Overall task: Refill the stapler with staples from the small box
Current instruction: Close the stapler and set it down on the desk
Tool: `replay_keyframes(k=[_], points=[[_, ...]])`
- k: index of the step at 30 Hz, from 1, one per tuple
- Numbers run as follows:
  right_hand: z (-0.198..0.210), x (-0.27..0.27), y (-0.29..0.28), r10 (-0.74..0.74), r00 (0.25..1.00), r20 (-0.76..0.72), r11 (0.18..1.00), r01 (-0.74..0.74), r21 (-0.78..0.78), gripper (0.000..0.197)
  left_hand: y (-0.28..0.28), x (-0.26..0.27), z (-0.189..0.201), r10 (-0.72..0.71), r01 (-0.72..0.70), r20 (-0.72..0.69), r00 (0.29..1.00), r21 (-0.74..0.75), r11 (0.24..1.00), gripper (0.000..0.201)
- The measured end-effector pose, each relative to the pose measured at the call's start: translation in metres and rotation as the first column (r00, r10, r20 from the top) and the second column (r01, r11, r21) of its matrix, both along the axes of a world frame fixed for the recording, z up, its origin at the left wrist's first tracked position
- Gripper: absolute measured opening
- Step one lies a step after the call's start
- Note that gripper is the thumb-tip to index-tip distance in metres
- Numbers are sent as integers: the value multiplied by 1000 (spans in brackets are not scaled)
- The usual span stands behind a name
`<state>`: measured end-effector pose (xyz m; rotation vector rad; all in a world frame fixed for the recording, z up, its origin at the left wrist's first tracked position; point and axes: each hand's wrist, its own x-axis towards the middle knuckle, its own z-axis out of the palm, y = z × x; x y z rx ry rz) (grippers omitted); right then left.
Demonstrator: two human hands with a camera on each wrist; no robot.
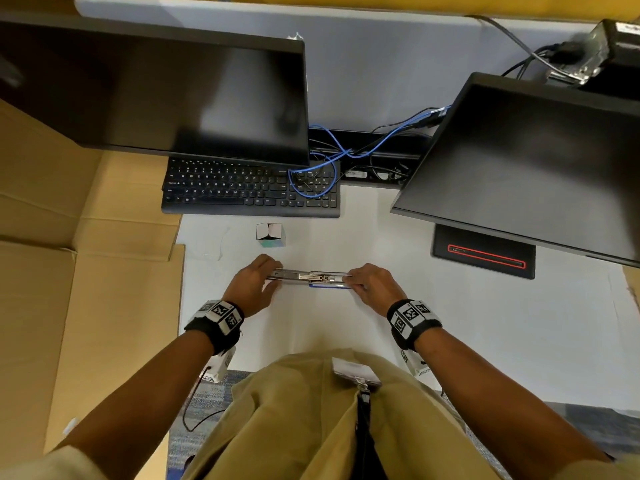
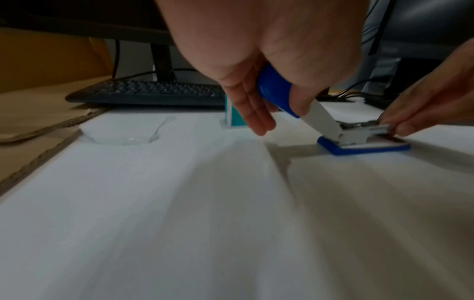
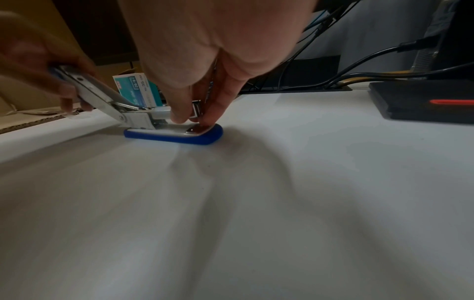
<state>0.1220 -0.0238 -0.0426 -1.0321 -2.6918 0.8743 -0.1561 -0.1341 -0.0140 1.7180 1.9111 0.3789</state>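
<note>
A blue and white stapler [image 1: 311, 276] lies swung open on the white table [image 1: 346, 323], its blue base [image 3: 177, 136] flat on the surface. My left hand [image 1: 268, 271] grips the blue-capped top arm [image 2: 275, 91] and holds it tilted up to the left. My right hand [image 1: 351, 278] pinches the front end of the metal magazine [image 3: 159, 113] over the base. The small teal and white staple box [image 1: 270, 234] stands just behind the stapler with its top flaps open. Whether staples lie in the magazine is hidden by the fingers.
A black keyboard [image 1: 249, 188] and two dark monitors [image 1: 207, 98] stand behind. A monitor foot with a red stripe [image 1: 483, 252] sits at the right. Flat cardboard [image 1: 86, 271] covers the left. A clear plastic piece [image 2: 123, 138] lies near the box.
</note>
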Motion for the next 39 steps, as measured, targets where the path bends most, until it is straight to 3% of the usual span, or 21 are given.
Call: replay_keyframes(k=[7, 12, 17, 22, 29, 35, 39], points=[[-2, -2, -1, -5, 1000, 24, 999, 6, -39, 18, 16, 23, 22, -51, 42, 89, 995, 95, 995, 37], [-7, -2, -6, -76, 997, 10, 996, 77, -39, 16, 23, 42, 24, -83, 78, 61, 995, 76, 994, 32], [2, -4, -5, -54, 998, 27, 996, 56, -66, 16, 32, 59, 20, -142, 138, 51, 989, 78, 987, 36], [8, -3, -7, -213, 972, 103, 955, 230, -189, 17, 43, 74, 13, -196, 194, 62, 979, 36, 980, 34], [7, 0, -9, -282, 958, 56, 884, 282, -372, 58, 50, 90, 1, -249, 249, 27, 968, 1, 968, 33], [2, 4, -13, -232, 972, 36, 933, 232, -274, 36, 51, 92, -5, -243, 243, 8, 970, -48, 969, 33], [0, 5, -14, -234, 972, 12, 939, 229, -256, 36, 53, 91, -5, -246, 245, -3, 969, -49, 968, 36]])
